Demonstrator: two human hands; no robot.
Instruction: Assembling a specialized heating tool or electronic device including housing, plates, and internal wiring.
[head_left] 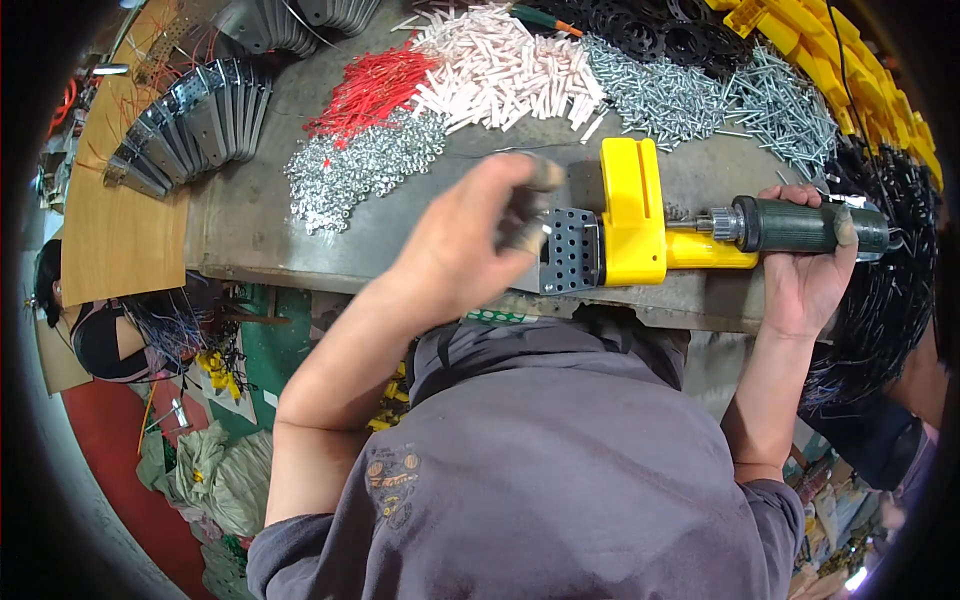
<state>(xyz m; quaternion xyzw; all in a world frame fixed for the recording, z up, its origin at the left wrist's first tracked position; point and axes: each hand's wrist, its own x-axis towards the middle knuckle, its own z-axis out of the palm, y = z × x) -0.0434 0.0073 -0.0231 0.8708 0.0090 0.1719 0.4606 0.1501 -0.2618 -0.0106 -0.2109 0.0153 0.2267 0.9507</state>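
Right hand (pixel 808 270) wraps green screwdriver (pixel 810 227), right of centre, tip at yellow housing (pixel 634 215). Left hand (pixel 470 240), blurred, fingers curled against perforated grey plate (pixel 568 250), centre frame, on workbench (pixel 250 210).

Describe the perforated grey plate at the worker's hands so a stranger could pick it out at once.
Start at the grey workbench and find the yellow plastic housing at its near edge. The perforated grey plate sits against the housing's left side, by the left hand. Unlike the plates fanned at far left, it lies alone, joined to yellow.
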